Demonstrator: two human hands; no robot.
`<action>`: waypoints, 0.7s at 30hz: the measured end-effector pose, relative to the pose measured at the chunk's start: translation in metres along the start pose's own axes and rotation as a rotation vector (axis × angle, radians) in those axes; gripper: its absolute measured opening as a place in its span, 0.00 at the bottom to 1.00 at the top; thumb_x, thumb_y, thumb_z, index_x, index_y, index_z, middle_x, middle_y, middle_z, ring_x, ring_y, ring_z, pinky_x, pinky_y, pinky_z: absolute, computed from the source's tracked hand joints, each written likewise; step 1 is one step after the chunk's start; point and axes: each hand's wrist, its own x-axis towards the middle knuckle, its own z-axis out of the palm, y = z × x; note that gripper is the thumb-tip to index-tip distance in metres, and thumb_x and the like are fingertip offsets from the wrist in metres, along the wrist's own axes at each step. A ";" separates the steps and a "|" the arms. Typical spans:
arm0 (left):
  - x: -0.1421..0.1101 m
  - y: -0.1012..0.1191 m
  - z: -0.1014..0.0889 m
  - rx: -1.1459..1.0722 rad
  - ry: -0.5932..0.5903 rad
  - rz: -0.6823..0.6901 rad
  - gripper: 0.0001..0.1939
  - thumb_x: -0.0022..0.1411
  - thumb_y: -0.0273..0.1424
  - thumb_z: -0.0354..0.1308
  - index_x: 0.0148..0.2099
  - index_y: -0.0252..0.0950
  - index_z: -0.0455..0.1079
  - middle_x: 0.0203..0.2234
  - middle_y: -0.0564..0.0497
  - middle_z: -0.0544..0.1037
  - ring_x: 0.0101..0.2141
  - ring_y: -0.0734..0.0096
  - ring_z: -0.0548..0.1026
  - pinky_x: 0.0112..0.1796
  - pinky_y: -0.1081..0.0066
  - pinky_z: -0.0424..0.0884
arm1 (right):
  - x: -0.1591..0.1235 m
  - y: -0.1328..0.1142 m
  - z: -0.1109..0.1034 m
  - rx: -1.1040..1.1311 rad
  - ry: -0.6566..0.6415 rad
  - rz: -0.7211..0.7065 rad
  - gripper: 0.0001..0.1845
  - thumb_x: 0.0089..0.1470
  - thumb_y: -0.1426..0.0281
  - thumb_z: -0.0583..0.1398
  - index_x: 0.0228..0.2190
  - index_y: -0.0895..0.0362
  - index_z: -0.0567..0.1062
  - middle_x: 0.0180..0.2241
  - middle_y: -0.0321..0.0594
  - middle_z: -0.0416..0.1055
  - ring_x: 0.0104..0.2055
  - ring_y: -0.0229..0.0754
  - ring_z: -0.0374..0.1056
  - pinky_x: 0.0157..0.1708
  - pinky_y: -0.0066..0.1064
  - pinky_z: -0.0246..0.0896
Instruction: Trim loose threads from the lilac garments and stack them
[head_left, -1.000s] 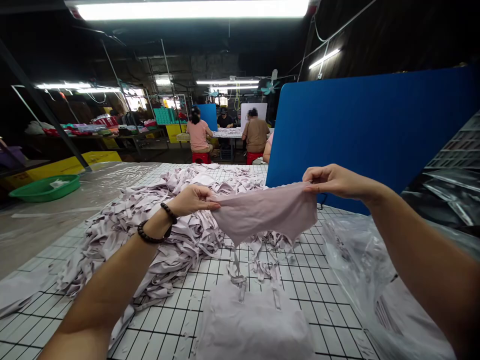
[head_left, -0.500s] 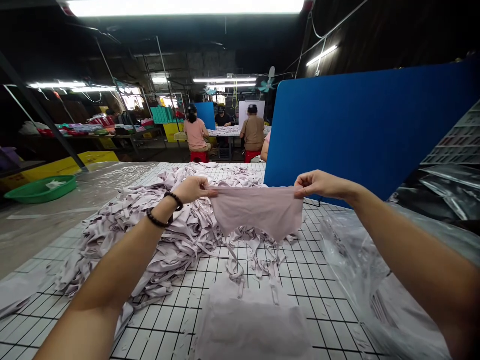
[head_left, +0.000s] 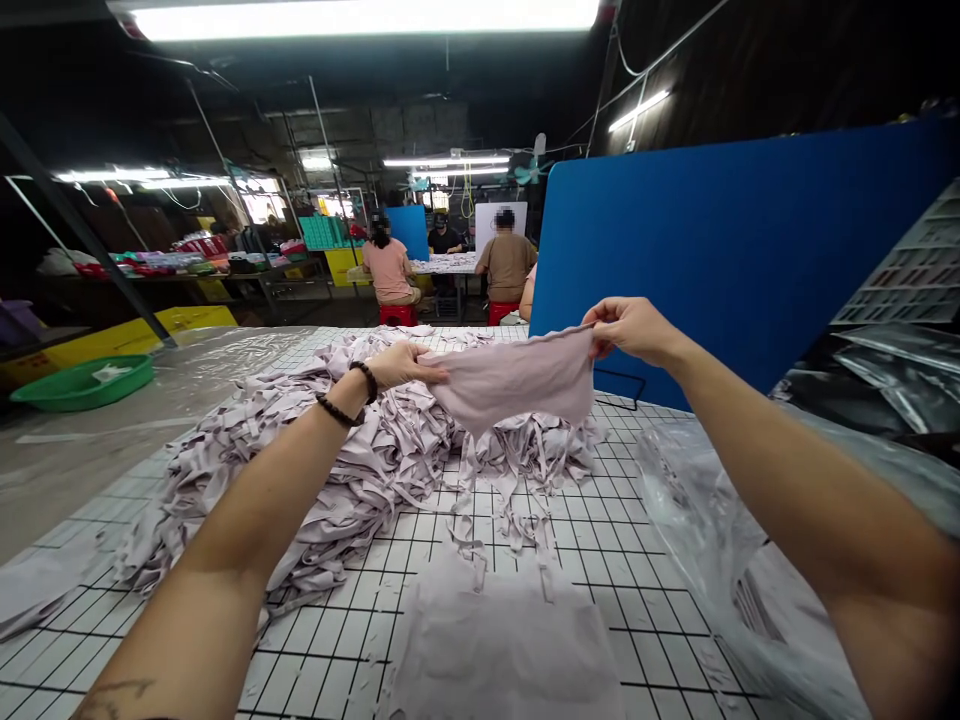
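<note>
Between the hands (head_left: 396, 367) (head_left: 637, 331), cloth (head_left: 521, 377) higher than before.

2 people (head_left: 506, 268) sit on red stools (head_left: 397, 316) left of a blue panel (head_left: 705, 260).

Tube light (head_left: 367, 20) overhead (glaring white); dark ceiling (head_left: 315, 75); blue panel (head_left: 712, 260) right; red stools (head_left: 397, 315) beyond.

The blue board (head_left: 712, 250) hides most of 1 person (head_left: 528, 294) (a sliver shows).
</note>
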 end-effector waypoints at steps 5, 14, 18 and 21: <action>-0.009 -0.021 0.020 -0.449 0.146 0.023 0.24 0.45 0.42 0.68 0.42 0.33 0.71 0.34 0.47 0.77 0.31 0.73 0.74 0.33 0.73 0.71 | -0.012 -0.005 -0.002 0.180 -0.099 0.070 0.11 0.39 0.72 0.67 0.28 0.59 0.72 0.18 0.36 0.68 0.18 0.36 0.66 0.19 0.30 0.66; -0.019 -0.067 0.063 -0.053 0.434 0.092 0.13 0.46 0.39 0.65 0.29 0.34 0.73 0.26 0.50 0.75 0.30 0.69 0.72 0.30 0.73 0.67 | -0.033 0.023 0.008 0.199 -0.280 0.237 0.11 0.39 0.73 0.67 0.28 0.60 0.72 0.17 0.33 0.64 0.16 0.30 0.59 0.20 0.27 0.65; -0.013 -0.077 0.069 -0.014 0.582 0.164 0.15 0.55 0.42 0.57 0.35 0.33 0.70 0.28 0.51 0.75 0.31 0.70 0.71 0.33 0.72 0.67 | -0.041 0.045 0.022 0.240 -0.298 0.248 0.08 0.40 0.75 0.64 0.27 0.60 0.71 0.15 0.32 0.63 0.15 0.29 0.57 0.20 0.28 0.65; -0.013 -0.078 0.074 -0.029 0.658 0.202 0.18 0.61 0.43 0.50 0.43 0.33 0.66 0.34 0.49 0.75 0.34 0.70 0.72 0.36 0.71 0.68 | -0.049 0.058 0.030 0.293 -0.282 0.252 0.08 0.40 0.75 0.63 0.27 0.60 0.71 0.15 0.30 0.62 0.15 0.29 0.56 0.21 0.28 0.66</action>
